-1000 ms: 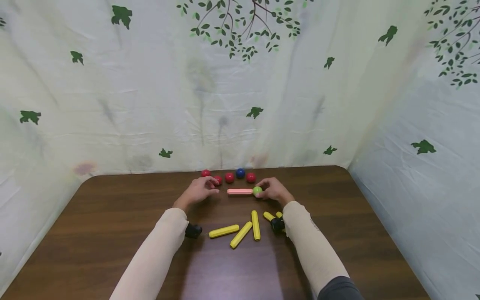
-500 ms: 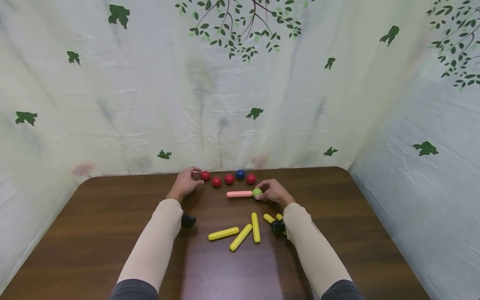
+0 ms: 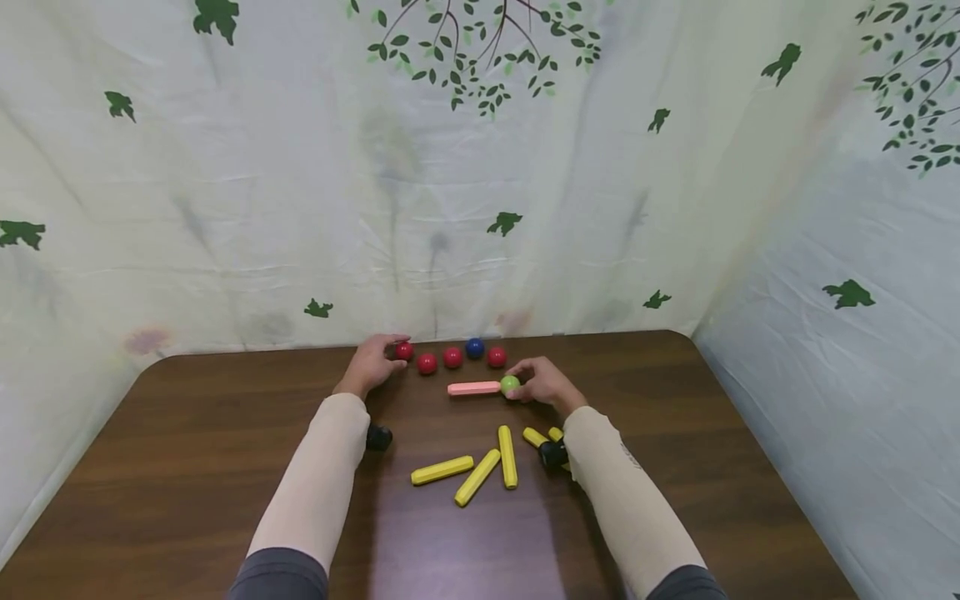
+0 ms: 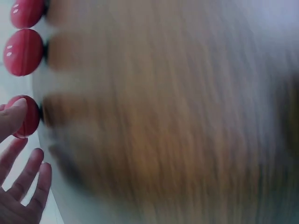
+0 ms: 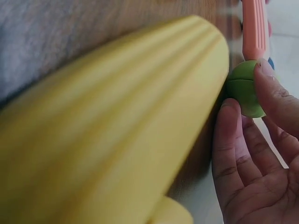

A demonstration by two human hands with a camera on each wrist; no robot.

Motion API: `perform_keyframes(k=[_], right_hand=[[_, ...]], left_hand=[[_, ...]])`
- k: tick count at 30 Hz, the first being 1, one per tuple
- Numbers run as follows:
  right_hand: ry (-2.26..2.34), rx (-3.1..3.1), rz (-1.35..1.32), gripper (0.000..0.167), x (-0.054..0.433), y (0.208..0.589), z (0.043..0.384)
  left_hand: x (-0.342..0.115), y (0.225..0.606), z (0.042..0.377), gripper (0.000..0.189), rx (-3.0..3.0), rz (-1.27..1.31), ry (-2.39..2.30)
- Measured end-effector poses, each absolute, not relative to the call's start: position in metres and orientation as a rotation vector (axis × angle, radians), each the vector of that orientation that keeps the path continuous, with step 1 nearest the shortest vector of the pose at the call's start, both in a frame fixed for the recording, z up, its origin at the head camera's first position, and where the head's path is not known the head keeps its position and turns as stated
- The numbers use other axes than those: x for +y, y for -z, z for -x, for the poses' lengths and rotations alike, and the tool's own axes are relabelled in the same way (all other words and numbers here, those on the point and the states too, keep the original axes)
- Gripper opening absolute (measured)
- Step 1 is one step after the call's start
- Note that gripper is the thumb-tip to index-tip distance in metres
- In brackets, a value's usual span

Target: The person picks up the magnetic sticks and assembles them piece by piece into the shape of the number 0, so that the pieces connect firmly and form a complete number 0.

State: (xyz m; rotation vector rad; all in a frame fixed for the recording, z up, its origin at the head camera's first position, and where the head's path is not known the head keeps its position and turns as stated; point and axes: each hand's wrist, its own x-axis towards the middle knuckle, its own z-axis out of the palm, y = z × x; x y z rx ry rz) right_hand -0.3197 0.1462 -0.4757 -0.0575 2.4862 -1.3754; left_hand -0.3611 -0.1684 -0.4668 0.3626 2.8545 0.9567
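My left hand (image 3: pixel 372 364) pinches the leftmost red ball (image 3: pixel 405 351) near the table's back edge. In the left wrist view its thumb lies over that ball (image 4: pixel 29 119), with the other fingers spread. My right hand (image 3: pixel 546 383) grips a green ball (image 3: pixel 510 384) between thumb and fingertips. Against the green ball's left side lies the end of a pink stick (image 3: pixel 474 388); in the right wrist view the pink stick (image 5: pixel 254 30) meets the ball end-on. Whether the two are joined, I cannot tell.
Several yellow sticks lie nearer on the brown table (image 3: pixel 187 467), one of them a slanted yellow stick (image 3: pixel 477 477). More red balls, such as one red ball (image 3: pixel 453 358), and a blue ball (image 3: pixel 474 348) line the back. A white curtain (image 3: pixel 300 208) hangs behind.
My left hand has moved left from beside the second red ball to the leftmost one and taken hold of it. The right hand stays on the green ball.
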Motion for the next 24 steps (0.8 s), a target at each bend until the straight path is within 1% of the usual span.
perform_keyframes(k=[5, 10, 14, 19, 24], right_hand=[[1.390, 2.462, 0.070, 0.033, 0.140, 0.477, 0.317], [1.405, 2.446, 0.085, 0.032, 0.132, 0.479, 0.314], [1.398, 2.437, 0.087, 0.033, 0.129, 0.482, 0.314], [1.352, 2.461, 0.087, 0.033, 0.133, 0.482, 0.317], [1.340, 2.503, 0.050, 0.033, 0.143, 0.478, 0.320]], left_hand=[[-0.180, 0.472, 0.358, 0.041, 2.912, -0.377, -0.887], [-0.190, 0.473, 0.351, 0.034, 2.900, -0.310, -0.941], [-0.199, 0.473, 0.345, 0.036, 2.857, -0.262, -1.038], [-0.208, 0.473, 0.338, 0.041, 2.817, -0.198, -1.043], [-0.207, 0.468, 0.334, 0.042, 2.783, -0.219, -1.040]])
